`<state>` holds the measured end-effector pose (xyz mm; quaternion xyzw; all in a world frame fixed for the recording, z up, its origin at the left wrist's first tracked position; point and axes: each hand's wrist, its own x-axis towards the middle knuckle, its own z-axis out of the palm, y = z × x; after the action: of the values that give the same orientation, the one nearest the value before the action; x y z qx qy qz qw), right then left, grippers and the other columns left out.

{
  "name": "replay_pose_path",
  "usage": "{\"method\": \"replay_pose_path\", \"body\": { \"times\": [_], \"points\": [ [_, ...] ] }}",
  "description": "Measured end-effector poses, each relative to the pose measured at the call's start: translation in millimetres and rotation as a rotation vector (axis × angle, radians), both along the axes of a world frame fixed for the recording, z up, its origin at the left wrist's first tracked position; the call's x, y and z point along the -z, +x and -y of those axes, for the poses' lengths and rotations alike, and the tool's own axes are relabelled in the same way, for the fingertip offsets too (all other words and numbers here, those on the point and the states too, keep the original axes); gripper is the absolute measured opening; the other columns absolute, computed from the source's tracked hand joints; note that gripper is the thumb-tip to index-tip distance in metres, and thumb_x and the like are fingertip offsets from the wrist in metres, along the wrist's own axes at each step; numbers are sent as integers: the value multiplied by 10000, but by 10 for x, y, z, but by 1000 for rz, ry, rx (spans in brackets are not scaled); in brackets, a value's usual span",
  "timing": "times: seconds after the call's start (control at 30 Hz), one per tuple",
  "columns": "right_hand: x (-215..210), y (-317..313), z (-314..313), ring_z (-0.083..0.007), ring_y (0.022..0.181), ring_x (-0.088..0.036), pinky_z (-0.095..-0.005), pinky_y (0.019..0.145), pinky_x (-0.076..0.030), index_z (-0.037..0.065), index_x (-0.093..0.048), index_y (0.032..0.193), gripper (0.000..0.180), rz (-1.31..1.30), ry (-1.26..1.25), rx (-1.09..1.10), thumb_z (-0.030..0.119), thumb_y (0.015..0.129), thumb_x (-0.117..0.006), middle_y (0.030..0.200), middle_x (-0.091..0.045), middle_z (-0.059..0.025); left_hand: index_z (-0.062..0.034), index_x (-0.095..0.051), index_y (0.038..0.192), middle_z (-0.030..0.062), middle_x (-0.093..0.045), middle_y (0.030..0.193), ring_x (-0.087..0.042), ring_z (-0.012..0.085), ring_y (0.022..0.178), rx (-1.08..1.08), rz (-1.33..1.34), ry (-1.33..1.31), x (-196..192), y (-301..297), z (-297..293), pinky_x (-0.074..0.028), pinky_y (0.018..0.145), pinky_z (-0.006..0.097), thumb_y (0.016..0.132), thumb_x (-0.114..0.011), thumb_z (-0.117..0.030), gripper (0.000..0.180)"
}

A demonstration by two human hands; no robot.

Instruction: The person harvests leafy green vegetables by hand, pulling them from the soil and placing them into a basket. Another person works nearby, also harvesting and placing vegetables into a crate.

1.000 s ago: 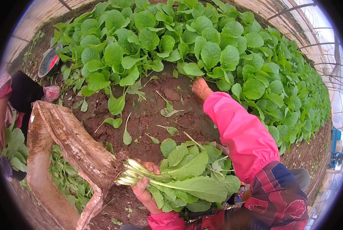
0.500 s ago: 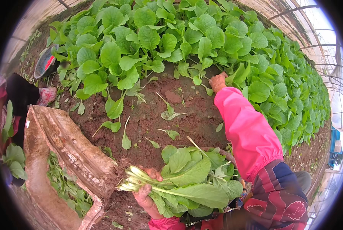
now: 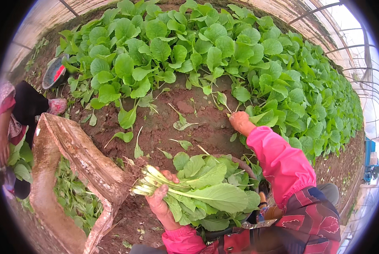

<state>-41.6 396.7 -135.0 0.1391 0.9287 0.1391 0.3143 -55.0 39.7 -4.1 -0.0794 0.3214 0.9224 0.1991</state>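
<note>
A bunch of leafy greens (image 3: 217,180) lies across my left hand (image 3: 160,199), whose fingers wrap round the pale stems. The roots point left, toward the box, and the broad leaves spread right over my lap. My right hand (image 3: 241,122) is closed on the base of a leafy green plant (image 3: 263,117) at the edge of the standing crop. That plant's leaves stick out to the right of the hand. Standing greens (image 3: 214,42) fill the bed ahead and to the right. Several loose leaves (image 3: 183,123) lie on the bare brown soil between my hands.
A worn, muddy box (image 3: 81,156) stands at the left, with greens (image 3: 77,197) inside its frame. Beyond it, another person's hand (image 3: 3,150) is by some leaves. A dark tub (image 3: 54,73) with something red sits at the far left. Greenhouse hoops curve along the right.
My right hand has drawn back from among the standing plants toward me, now with a plant in its grip. My left hand keeps the bunch, slightly higher in the view. The other person's hand has come into sight.
</note>
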Motion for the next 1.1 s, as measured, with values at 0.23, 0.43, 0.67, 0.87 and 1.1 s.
{"method": "replay_pose_path", "body": {
  "times": [0.23,0.43,0.67,0.87,1.1],
  "points": [
    [-841,178,463,-311,686,-625,-427,582,-486,37,-575,907,188,-318,-236,-131,116,769,-475,738,-635,-145,30,-445,1100,152,-549,836,-547,260,718,49,-103,22,-241,131,-27,-466,675,372,672,-619,-7,463],
    [-1034,200,760,-298,733,-628,-408,609,-494,58,-570,913,191,-358,-277,-116,139,775,-466,761,-639,-138,19,-480,1000,149,-573,797,-582,245,679,89,-215,-139,-272,286,27,-521,587,346,709,-595,-8,314],
    [-1364,399,928,-330,755,-614,-435,645,-480,47,-526,1011,259,-425,-310,-22,195,802,-483,819,-625,-170,47,-507,963,158,-581,787,-598,248,665,160,-156,-120,-465,507,91,-521,556,346,685,-580,23,288],
    [-1852,573,1229,-326,789,-565,-402,695,-436,10,-464,1092,355,-911,-863,297,261,846,-521,878,-584,-191,58,-553,936,130,-617,759,-611,225,632,428,-252,-101,-483,805,-137,-512,604,327,641,-636,11,310],
    [-1905,649,1771,-67,749,-474,-220,643,-410,29,-507,1024,244,-1136,-1790,553,112,813,-595,825,-532,14,32,-547,964,119,-621,780,-612,220,647,489,-203,36,-436,1044,-293,-514,611,320,683,-617,-13,293]
  ]
}}
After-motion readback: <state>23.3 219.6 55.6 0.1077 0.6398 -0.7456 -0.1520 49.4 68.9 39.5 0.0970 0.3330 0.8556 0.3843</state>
